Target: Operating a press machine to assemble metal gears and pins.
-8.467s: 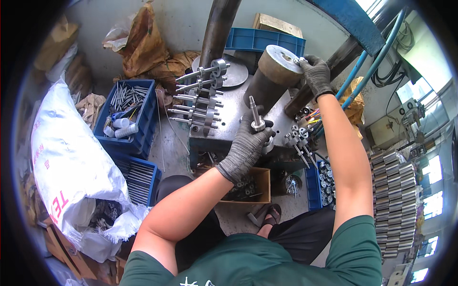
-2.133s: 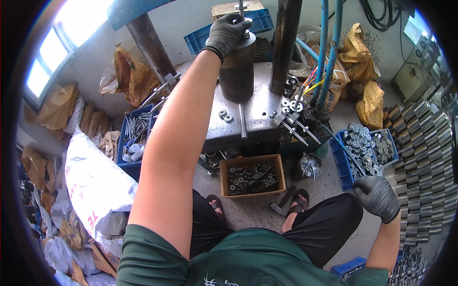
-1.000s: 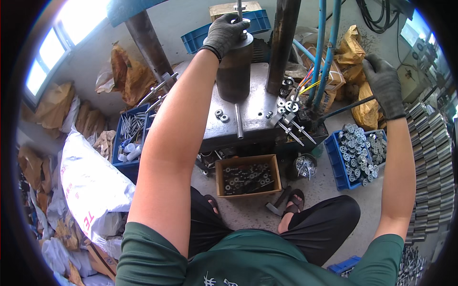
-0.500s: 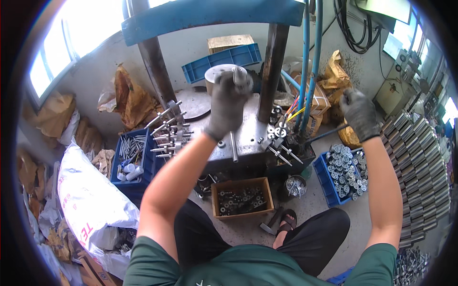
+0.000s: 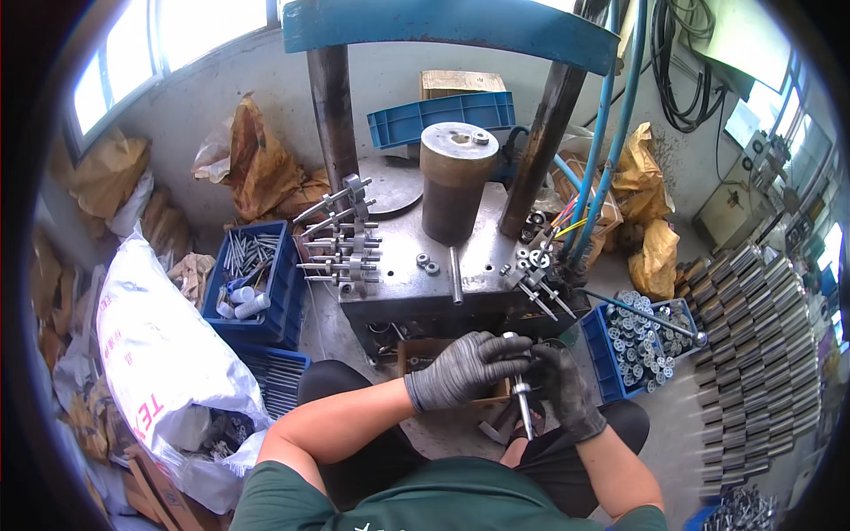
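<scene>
In front of my lap, a shiny metal shaft point(image 5: 523, 412) with a ring-shaped collar stands tilted between my gloved hands. My left hand point(image 5: 465, 367) closes its fingers around the upper part. From the other side my right hand point(image 5: 564, 389) wraps the shaft, its fingertips partly hidden. Ahead is a press bed point(image 5: 407, 288) bearing a thick steel cylinder point(image 5: 453, 186); a small bearing ring point(image 5: 480, 138) lies on the cylinder's top. A few loose rings point(image 5: 428, 264) and a bare rod point(image 5: 456, 276) lie before it. Several shafts with fitted parts point(image 5: 341, 243) line the bed's left edge.
To the right, a ball-ended lever point(image 5: 651, 320) crosses a blue crate point(image 5: 606, 354) of round metal parts, near stacked steel tubes point(image 5: 761, 354). At left are a blue crate of rods point(image 5: 252, 310) and a white sack point(image 5: 168, 354). A wooden box point(image 5: 413, 352) sits below the bed.
Both hands have come down from above the press and from the right to meet before my lap, on the shaft. The lever at right now sits lower. The view has shifted.
</scene>
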Demonstrator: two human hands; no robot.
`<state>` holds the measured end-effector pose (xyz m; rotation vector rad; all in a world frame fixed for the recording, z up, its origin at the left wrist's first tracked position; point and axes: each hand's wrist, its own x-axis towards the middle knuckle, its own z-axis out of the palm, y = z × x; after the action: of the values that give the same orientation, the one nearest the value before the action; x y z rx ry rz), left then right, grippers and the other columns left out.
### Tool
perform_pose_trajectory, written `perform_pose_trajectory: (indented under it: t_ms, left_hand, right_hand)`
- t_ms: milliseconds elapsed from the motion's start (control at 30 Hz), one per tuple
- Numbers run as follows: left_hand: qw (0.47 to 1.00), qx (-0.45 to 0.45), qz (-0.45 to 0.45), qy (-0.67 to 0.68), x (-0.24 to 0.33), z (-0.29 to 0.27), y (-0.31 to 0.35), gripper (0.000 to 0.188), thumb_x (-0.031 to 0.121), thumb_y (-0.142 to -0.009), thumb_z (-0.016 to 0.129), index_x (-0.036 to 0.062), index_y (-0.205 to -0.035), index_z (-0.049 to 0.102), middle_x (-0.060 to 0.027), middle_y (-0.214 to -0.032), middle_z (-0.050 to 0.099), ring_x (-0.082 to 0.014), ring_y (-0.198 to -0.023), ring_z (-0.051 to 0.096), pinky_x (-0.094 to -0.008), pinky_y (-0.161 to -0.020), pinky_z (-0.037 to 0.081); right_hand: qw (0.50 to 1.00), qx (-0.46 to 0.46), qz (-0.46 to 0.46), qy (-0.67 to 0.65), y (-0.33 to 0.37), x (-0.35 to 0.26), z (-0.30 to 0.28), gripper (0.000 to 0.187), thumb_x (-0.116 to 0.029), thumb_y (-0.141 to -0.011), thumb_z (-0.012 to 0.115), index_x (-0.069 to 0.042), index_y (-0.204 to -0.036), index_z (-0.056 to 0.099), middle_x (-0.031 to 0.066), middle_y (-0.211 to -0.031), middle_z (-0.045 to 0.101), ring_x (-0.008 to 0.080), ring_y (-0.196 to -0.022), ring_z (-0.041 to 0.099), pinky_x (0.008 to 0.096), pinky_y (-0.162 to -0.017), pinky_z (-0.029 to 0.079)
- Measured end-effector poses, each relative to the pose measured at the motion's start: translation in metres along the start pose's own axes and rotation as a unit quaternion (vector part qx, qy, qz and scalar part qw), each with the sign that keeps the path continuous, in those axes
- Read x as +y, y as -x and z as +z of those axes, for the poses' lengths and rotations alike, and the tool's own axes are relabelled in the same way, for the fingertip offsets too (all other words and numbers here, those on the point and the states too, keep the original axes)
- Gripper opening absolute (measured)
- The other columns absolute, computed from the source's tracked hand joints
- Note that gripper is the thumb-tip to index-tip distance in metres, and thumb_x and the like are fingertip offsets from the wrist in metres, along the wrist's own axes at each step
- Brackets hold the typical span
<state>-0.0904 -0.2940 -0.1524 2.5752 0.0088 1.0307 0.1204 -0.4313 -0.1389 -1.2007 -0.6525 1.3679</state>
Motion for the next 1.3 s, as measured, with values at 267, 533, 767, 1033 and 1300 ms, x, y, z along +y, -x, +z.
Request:
perform_pose_trajectory:
  t_ms: [267,533,767,1033,1300]
  left_hand:
    - [0.894,-0.069,-0.299,0.326,0.001,0.025,0.015,0.043,0.007,-0.093,0.070,0.0051,-0.135,0.060,-0.0172,-0.129,0.060,-0.0317,-0.123,0.062,-0.0417,-0.105,0.051]
    - [0.833,-0.004,-0.376,0.406,-0.017,0.025,0.012,0.043,0.017,-0.088,0.083,0.0022,-0.125,0.065,-0.0078,-0.113,0.071,-0.0132,-0.103,0.066,-0.0335,-0.093,0.056]
    - [0.959,0.011,-0.280,0.035,-0.023,0.008,0.007,0.050,0.011,-0.076,0.084,0.0104,-0.122,0.067,-0.0112,-0.107,0.071,-0.0277,-0.095,0.072,-0.0360,-0.084,0.059]
    - [0.936,0.014,-0.315,0.158,-0.006,0.014,0.010,0.047,0.007,-0.079,0.083,0.0060,-0.124,0.065,-0.0111,-0.108,0.072,-0.0206,-0.097,0.072,-0.0341,-0.087,0.058]
    - [0.869,-0.039,-0.337,0.360,-0.017,0.033,0.009,0.039,-0.006,-0.090,0.067,0.0033,-0.128,0.063,-0.0057,-0.114,0.069,-0.0116,-0.107,0.063,-0.0293,-0.094,0.054]
  right_hand:
    - [0.967,0.007,0.204,-0.155,-0.031,0.065,0.002,0.076,-0.077,-0.096,0.043,-0.009,-0.124,0.061,0.0064,-0.094,0.066,0.0197,-0.068,0.063,0.0364,-0.054,0.050]
    - [0.989,0.023,0.089,-0.116,-0.040,0.065,0.040,0.050,-0.053,-0.105,0.053,-0.008,-0.127,0.063,-0.0007,-0.086,0.065,0.0096,-0.078,0.062,0.0262,-0.074,0.052]
    - [0.981,0.035,-0.186,0.031,-0.047,0.069,-0.007,0.044,-0.033,-0.109,0.054,0.000,-0.136,0.060,0.0049,-0.095,0.068,0.0124,-0.091,0.062,0.0298,-0.090,0.049]
    - [0.990,0.017,-0.142,0.007,-0.038,0.060,0.021,0.039,-0.033,-0.108,0.058,-0.002,-0.130,0.063,0.0049,-0.106,0.071,0.0113,-0.102,0.066,0.0281,-0.091,0.054]
    - [0.990,-0.025,0.063,-0.122,-0.033,0.082,0.004,0.049,-0.061,-0.100,0.056,-0.014,-0.112,0.066,-0.0004,-0.088,0.068,0.0110,-0.074,0.065,0.0262,-0.061,0.053]
